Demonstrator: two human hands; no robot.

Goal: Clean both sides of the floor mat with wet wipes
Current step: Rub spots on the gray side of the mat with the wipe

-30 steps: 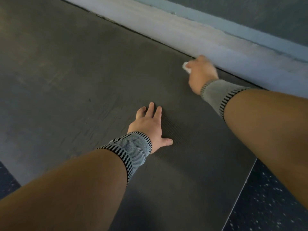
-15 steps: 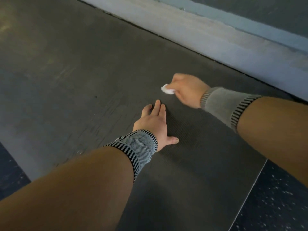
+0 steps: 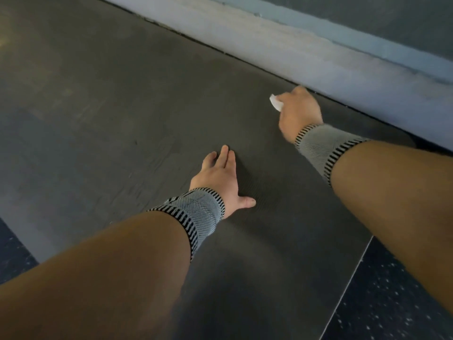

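A large dark grey floor mat (image 3: 103, 99) lies flat and fills most of the view. My left hand (image 3: 220, 179) presses palm-down on its middle, fingers spread, holding nothing. Near the mat's far edge my right hand (image 3: 297, 111) is closed on a small white wet wipe (image 3: 275, 103), which pokes out on the hand's left side and rests on the mat surface. Both wrists wear grey knit bands with black stripes.
A pale baseboard (image 3: 318, 60) and a dark wall run along the mat's far edge, right beside my right hand. Dark speckled flooring (image 3: 397, 303) shows past the mat's right edge and at the lower left corner (image 3: 12, 253).
My right hand has swept with the wipe from near my left hand's fingertips outward to the mat's far edge by the baseboard. My left hand stays planted.
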